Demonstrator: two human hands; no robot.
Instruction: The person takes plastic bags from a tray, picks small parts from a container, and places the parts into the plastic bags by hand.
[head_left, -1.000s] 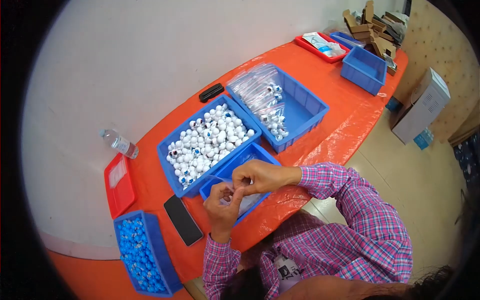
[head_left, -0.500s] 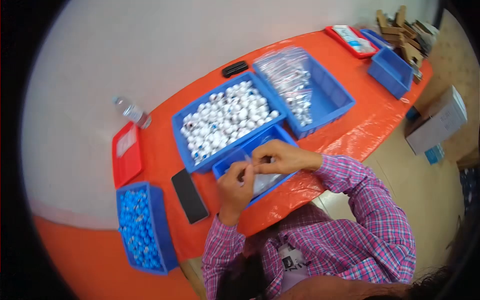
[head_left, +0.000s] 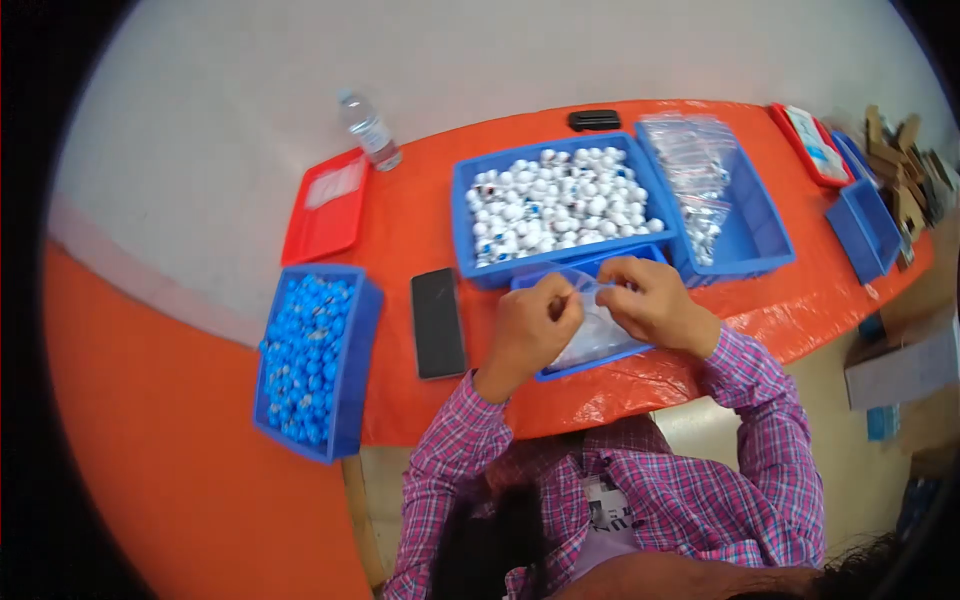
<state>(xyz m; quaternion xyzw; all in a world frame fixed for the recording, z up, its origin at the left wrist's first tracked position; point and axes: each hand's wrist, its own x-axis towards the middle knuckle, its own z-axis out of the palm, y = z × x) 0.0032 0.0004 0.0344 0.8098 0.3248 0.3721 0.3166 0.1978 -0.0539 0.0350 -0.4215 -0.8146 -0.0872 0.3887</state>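
My left hand (head_left: 533, 325) and my right hand (head_left: 655, 303) are side by side over a small blue bin (head_left: 563, 373). The fingers of both are pinched on a clear plastic bag (head_left: 583, 287), which stretches between them; its lower part is hard to tell from the clear plastic bags (head_left: 600, 336) lying in the bin. Just beyond stands a larger blue bin (head_left: 462, 225) full of white balls (head_left: 560, 200), some with blue or dark marks.
Filled zip bags (head_left: 690, 165) lie in a blue bin (head_left: 755, 266) at right. On the left are a phone (head_left: 438, 325), a bin of blue balls (head_left: 305, 360), a red tray (head_left: 325, 225) and a water bottle (head_left: 370, 132). A black object (head_left: 595, 120) lies behind.
My view has turned, so the table appears shifted right and rotated. My hands have moved slightly apart, with the clear plastic now spread between them.
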